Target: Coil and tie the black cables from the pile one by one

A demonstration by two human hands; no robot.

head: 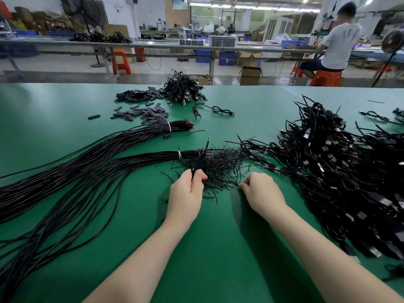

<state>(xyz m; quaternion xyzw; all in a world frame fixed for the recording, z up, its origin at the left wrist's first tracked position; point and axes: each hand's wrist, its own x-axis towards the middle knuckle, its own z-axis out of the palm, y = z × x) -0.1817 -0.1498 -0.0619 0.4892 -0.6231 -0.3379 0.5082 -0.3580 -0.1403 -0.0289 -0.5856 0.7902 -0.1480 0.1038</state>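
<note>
My left hand [188, 191] grips a folded black cable [202, 155] that sticks up and away from its fingers. Just to the right, my right hand [259, 191] pinches a thin black tie wire at the edge of a loose heap of tie wires [220, 165] on the green table [218, 248]. Two long bundles of straight black cables [76, 169], each bound with a white tie, stretch off to the left. A big pile of coiled black cables [341, 171] with USB plugs lies at the right.
At the back middle sits a smaller pile of tied cables [182, 89] beside scattered black sleeve pieces [142, 106]. A single coiled cable [220, 110] lies alone. Beyond the table edge a person [336, 42] sits on an orange stool at another bench.
</note>
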